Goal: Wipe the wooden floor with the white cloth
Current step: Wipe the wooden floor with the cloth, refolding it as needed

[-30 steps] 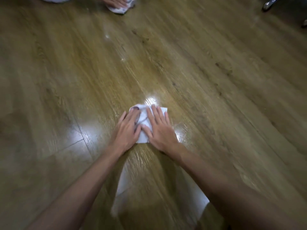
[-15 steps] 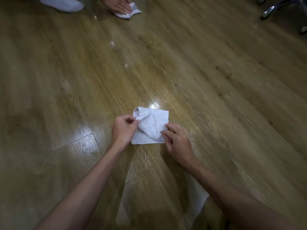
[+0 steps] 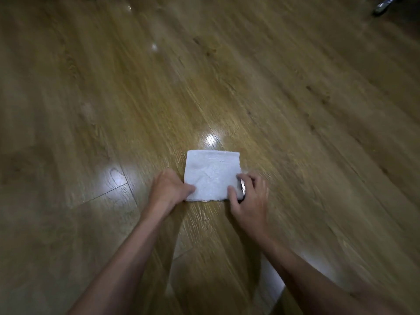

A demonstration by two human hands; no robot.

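Note:
A white cloth lies flat as a folded square on the wooden floor, in the middle of the view. My left hand pinches its near left corner with the fingers curled. My right hand grips its near right edge between thumb and fingers. Both forearms reach in from the bottom of the frame.
Glossy wet patches shine on the planks left of the cloth and just beyond it. A metal chair leg pokes in at the top right corner.
The cloth was crumpled under both flat palms, then partly unfolded; now it lies smoothed into a neat square. My hands have slid back to its near corners.

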